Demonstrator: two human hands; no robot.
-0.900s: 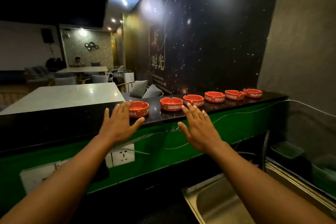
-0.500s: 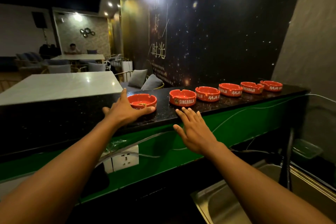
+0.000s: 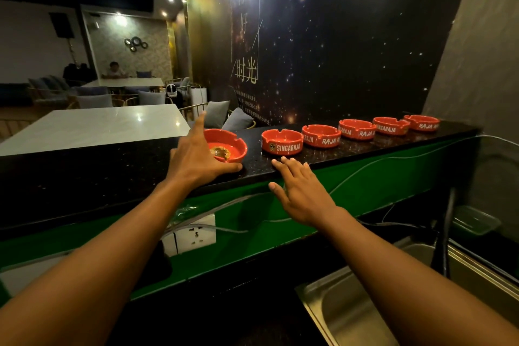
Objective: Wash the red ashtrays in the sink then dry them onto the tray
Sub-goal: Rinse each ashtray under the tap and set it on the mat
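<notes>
**Head view: lifting the first dirty ashtray off the ledge**

Head view shows the left hand [image 3: 196, 160] spanning the nearest round red ceramic ashtray [image 3: 226, 145] on the black speckled stone tabletop [image 3: 112, 171]: thumb stretched along the front wall, a finger raised over the far rim, the others hidden behind the dish. It touches the dish, yet a firm pinch is not evident. The right hand [image 3: 302, 191] lies flat with straight fingers at the tabletop's front edge, holding nothing.

This ashtray carries a brown patch of ash or residue in its bowl and appears tipped slightly toward the camera. To do the pickup well, I would close thumb and fingers on opposite walls, level the dish before it leaves the ledge so nothing spills, and bring it down to the stainless steel sink [image 3: 351, 314] at lower right. The free right hand could support it from beneath, or take the next printed red ashtray [image 3: 282, 142], which sits just beside.

Counts: six red ashtrays in a row, one sink, one white wall socket [image 3: 193, 236] below the ledge. No drying tray can be identified with certainty.
</notes>
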